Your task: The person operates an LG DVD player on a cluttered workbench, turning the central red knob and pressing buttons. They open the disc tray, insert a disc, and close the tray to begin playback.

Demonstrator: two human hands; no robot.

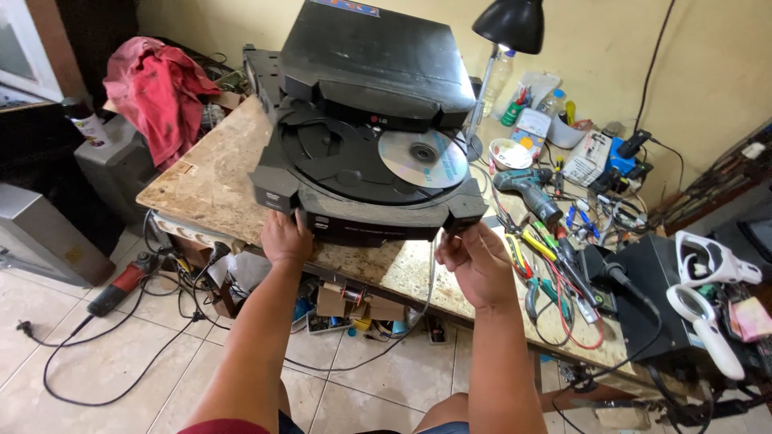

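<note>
A single head-worn camera looks steeply down and forward from close above the fingers (pixel 462 241), past them across the counter (pixel 213 173) to the wall beyond.

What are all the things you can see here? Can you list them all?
disc player: one, black, tray out, on the workbench
disc: one, silver, on the player's tray
workbench: one, pale chipboard
cloth: one, red, far left corner
desk lamp: one, black, behind the player
drill: one, teal, right of the player
pliers and screwdrivers: several, mixed colours, right side
angle grinder: one, red and black, on the floor
left hand: at the player's front edge
right hand: at the player's front right corner
</note>
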